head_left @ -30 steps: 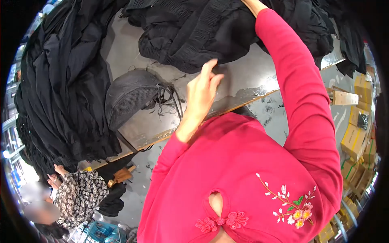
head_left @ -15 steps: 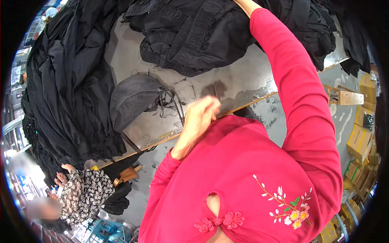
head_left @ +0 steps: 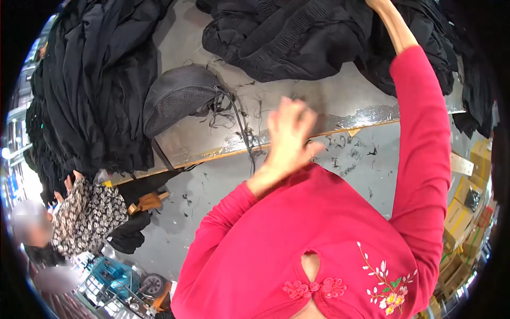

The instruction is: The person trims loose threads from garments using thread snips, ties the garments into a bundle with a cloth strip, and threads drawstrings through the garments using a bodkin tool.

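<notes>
My left hand (head_left: 291,130) hovers over the front edge of the table with its fingers apart and nothing in them. My right arm stretches far across to the upper right. Only part of my right hand (head_left: 376,4) shows at the top edge of the view, by the black gathered garments (head_left: 297,45); its fingers are hidden. Left of my left hand lies a black mesh bag (head_left: 180,98) with a long dark strap hanging over the table edge.
A tall heap of black cloth (head_left: 101,90) covers the table's left end. Dark thread scraps lie on the grey table (head_left: 180,32) and floor. A person in a patterned top (head_left: 90,215) works at lower left, near a blue crate (head_left: 114,276). Cardboard boxes (head_left: 462,210) stand at right.
My left hand has opened from a loosely closed shape and moved up and right. My right arm has swung rightward. The whole view has shifted a little.
</notes>
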`<state>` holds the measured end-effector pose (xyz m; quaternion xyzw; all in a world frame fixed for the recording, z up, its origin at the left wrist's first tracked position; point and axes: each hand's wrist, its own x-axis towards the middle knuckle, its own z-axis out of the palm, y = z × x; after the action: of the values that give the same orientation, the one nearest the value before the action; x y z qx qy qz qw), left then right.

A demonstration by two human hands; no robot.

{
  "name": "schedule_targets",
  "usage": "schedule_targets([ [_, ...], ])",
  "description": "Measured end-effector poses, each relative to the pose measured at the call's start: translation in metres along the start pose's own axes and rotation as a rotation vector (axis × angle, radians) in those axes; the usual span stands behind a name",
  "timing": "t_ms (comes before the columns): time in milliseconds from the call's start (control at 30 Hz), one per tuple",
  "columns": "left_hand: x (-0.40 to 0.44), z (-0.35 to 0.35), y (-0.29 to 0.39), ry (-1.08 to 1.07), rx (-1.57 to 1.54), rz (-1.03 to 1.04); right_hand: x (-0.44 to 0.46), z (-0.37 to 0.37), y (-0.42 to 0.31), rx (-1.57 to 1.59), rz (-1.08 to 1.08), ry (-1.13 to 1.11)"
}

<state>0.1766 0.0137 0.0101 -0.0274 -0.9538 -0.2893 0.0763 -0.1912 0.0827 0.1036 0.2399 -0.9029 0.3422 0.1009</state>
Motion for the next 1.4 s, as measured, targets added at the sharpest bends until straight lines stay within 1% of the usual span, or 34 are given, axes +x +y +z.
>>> schedule_targets([
  [33, -0.001, 0.0, -0.019, 0.08, 0.073, -0.117, -0.013, -0.007, -0.008, 0.012, 0.011, 0.04],
  [67, -0.001, 0.006, -0.043, 0.162, 0.151, -0.233, -0.039, -0.02, -0.029, 0.142, 0.012, 0.09],
  [133, 0.009, 0.01, -0.08, 0.285, 0.138, -0.303, -0.044, -0.016, 0.003, 0.234, 0.025, 0.083],
  [200, 0.023, 0.018, -0.101, 0.294, 0.161, -0.453, -0.077, -0.032, -0.001, 0.279, 0.013, 0.079],
  [233, 0.025, 0.021, -0.103, 0.341, 0.266, -0.418, -0.096, -0.036, 0.0, 0.299, 0.046, 0.121],
  [300, 0.018, 0.015, -0.088, 0.141, 0.282, -0.295, -0.134, -0.043, 0.003, 0.367, 0.139, 0.168],
  [333, 0.005, 0.02, -0.082, 0.082, 0.311, -0.12, -0.155, -0.045, 0.001, 0.416, 0.21, 0.164],
  [400, -0.019, 0.017, -0.057, -0.144, 0.107, 0.085, -0.2, -0.053, -0.006, 0.435, 0.35, 0.192],
  [467, -0.049, 0.025, -0.032, -0.227, -0.161, 0.213, -0.244, -0.053, -0.004, 0.33, 0.421, 0.191],
  [533, -0.07, 0.029, -0.027, -0.555, -0.493, 0.129, -0.282, -0.047, 0.011, 0.351, 0.419, 0.16],
  [567, -0.074, 0.027, -0.023, -0.131, -0.328, 0.233, -0.295, -0.048, 0.006, 0.501, 0.581, 0.17],
  [633, -0.071, 0.018, -0.024, 0.127, -0.283, -0.108, -0.315, -0.047, 0.021, 0.538, 0.626, 0.211],
  [667, -0.064, 0.01, -0.031, 0.185, -0.097, -0.084, -0.323, -0.045, 0.026, 0.576, 0.666, 0.254],
  [700, -0.062, 0.011, -0.045, 0.218, -0.054, -0.13, -0.325, -0.043, 0.024, 0.676, 0.662, 0.321],
  [733, -0.063, 0.013, -0.057, 0.251, -0.019, -0.18, -0.326, -0.045, 0.019, 0.673, 0.666, 0.318],
  [767, -0.064, 0.013, -0.061, 0.223, 0.068, -0.233, -0.326, -0.046, 0.016, 0.621, 0.658, 0.306],
  [800, -0.067, 0.013, -0.06, 0.23, 0.072, -0.231, -0.325, -0.046, 0.014, 0.57, 0.646, 0.295],
  [833, -0.07, 0.012, -0.059, 0.243, 0.161, -0.28, -0.325, -0.043, 0.011, 0.579, 0.634, 0.299],
  [900, -0.075, 0.013, -0.063, 0.283, 0.278, -0.363, -0.332, -0.036, 0.003, 0.256, 0.36, 0.332],
  [933, -0.077, 0.012, -0.07, 0.266, 0.332, -0.41, -0.336, -0.034, -0.001, 0.297, 0.405, 0.266],
  [967, -0.078, 0.01, -0.077, 0.246, 0.385, -0.454, -0.339, -0.028, -0.004, 0.272, 0.376, 0.265],
  [1000, -0.078, 0.007, -0.08, 0.274, 0.469, -0.489, -0.342, -0.021, -0.008, 0.245, 0.351, 0.264],
  [1067, -0.08, 0.009, -0.099, 0.304, 0.368, -0.403, -0.348, -0.01, -0.012, 0.308, 0.384, 0.194],
  [1100, -0.081, 0.011, -0.099, 0.277, 0.249, -0.283, -0.35, -0.007, -0.016, 0.362, 0.411, 0.153],
  [1133, -0.086, 0.017, -0.09, 0.223, 0.155, -0.254, -0.35, -0.011, -0.022, 0.242, 0.418, 0.103],
  [1167, -0.09, 0.019, -0.071, 0.17, 0.063, -0.215, -0.351, -0.011, -0.026, 0.234, 0.428, 0.115],
  [1200, -0.102, 0.028, -0.061, 0.027, 0.032, -0.058, -0.353, -0.015, -0.029, 0.254, 0.439, 0.13],
  [1233, -0.107, 0.041, -0.048, 0.096, -0.118, 0.141, -0.354, -0.019, -0.03, 0.271, 0.448, 0.155],
  [1267, -0.097, 0.03, -0.028, -0.411, -0.279, 0.012, -0.356, -0.022, -0.032, 0.28, 0.415, 0.166],
  [1333, -0.103, 0.042, -0.038, -0.145, -0.099, 0.274, -0.366, -0.024, -0.026, 0.252, 0.447, 0.089],
  [1367, -0.095, 0.036, -0.042, 0.012, -0.164, 0.222, -0.373, -0.021, -0.023, 0.266, 0.44, 0.099],
  [1400, -0.083, 0.027, -0.041, 0.099, -0.121, 0.107, -0.38, -0.018, -0.021, 0.289, 0.485, 0.114],
])
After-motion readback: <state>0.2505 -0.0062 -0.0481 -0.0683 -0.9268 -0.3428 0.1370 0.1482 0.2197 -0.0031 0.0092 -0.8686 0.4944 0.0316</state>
